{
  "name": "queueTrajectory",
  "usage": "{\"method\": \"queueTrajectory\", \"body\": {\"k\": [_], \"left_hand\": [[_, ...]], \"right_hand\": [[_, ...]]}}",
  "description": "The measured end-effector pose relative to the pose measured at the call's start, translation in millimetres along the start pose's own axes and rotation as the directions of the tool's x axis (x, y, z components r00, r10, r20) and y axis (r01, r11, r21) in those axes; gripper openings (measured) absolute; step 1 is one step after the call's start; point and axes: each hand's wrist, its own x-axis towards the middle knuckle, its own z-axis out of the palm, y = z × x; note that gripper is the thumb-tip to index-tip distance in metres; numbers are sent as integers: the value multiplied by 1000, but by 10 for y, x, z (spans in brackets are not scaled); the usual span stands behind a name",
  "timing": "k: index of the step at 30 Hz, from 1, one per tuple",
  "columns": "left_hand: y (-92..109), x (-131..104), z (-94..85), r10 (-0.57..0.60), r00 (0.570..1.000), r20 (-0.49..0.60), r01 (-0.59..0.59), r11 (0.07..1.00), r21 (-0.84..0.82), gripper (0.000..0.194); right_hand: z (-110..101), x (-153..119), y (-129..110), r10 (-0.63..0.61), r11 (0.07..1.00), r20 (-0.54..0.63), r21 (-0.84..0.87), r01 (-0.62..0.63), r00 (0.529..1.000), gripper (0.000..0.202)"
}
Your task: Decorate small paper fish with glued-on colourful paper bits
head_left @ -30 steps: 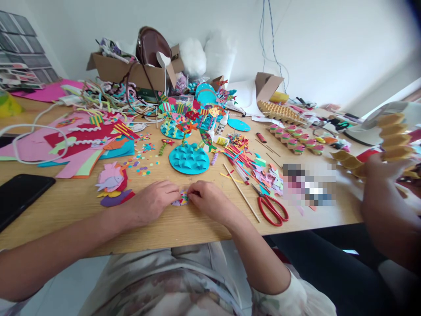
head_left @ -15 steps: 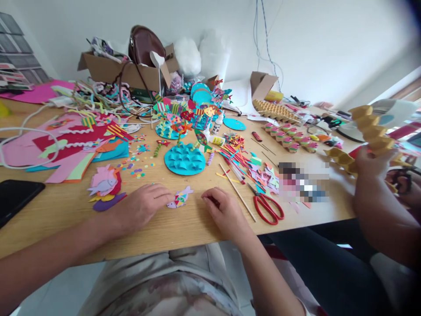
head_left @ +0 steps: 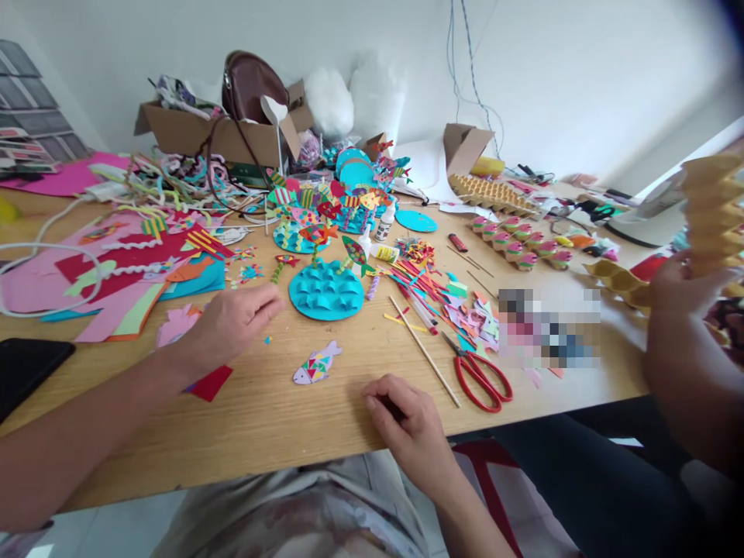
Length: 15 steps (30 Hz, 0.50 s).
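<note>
A lilac paper fish point(head_left: 317, 364) with colored triangle pieces on its body lies flat on the table, touched by neither hand. My left hand point(head_left: 238, 319) is over the table, left of the blue wavy-topped disc point(head_left: 326, 291). Its fingers are bent and pressed together; whatever they may hold is hidden. Below the forearm a red paper piece point(head_left: 212, 383) shows, and a tiny blue triangle point(head_left: 267, 340) lies close by. My right hand point(head_left: 404, 415) rests near the table's front edge with its fingers curled in, nothing seen in them. It is nearest to the fish and a thin wooden stick point(head_left: 425, 351).
Red-handled scissors point(head_left: 480, 380) lie right of the stick. Glue bottles point(head_left: 385, 222), paper strips and scraps point(head_left: 473, 318) are behind. Colored paper sheets point(head_left: 133, 287) and a phone point(head_left: 32, 376) occupy the left. At far right a co-worker's hand point(head_left: 677, 298) holds an egg-carton piece point(head_left: 712, 217).
My left hand has left the fish and moved up and left. The right hand sits lower, farther from the fish. The co-worker's hand and carton piece have shifted right.
</note>
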Motion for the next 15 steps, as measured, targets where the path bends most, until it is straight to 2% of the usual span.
{"method": "queueTrajectory", "body": {"k": [2, 4, 7, 9, 11, 15], "left_hand": [[-68, 61, 87, -57, 993, -103, 50, 997, -65, 23], [-156, 84, 193, -61, 981, -186, 36, 990, -134, 28], [-267, 53, 296, -84, 986, -141, 57, 981, -186, 24], [-294, 19, 293, -152, 978, -145, 108, 956, -274, 23], [-284, -1, 249, -259, 947, -189, 162, 896, -414, 22], [-270, 22, 154, -489, 839, -237, 200, 683, -702, 17]], "right_hand": [[-19, -3, 16, 34, 999, -2, 18, -34, 999, 13], [-27, -9, 27, 68, 997, -14, 34, -67, 998, 13], [-17, -15, 29, 90, 995, -29, 40, -89, 995, 15], [-2, -17, 28, 83, 996, -40, 28, -82, 996, 16], [17, -17, 38, 68, 998, -55, 17, -68, 996, 16], [58, -16, 84, 43, 998, -63, 38, -41, 997, 17]]}}
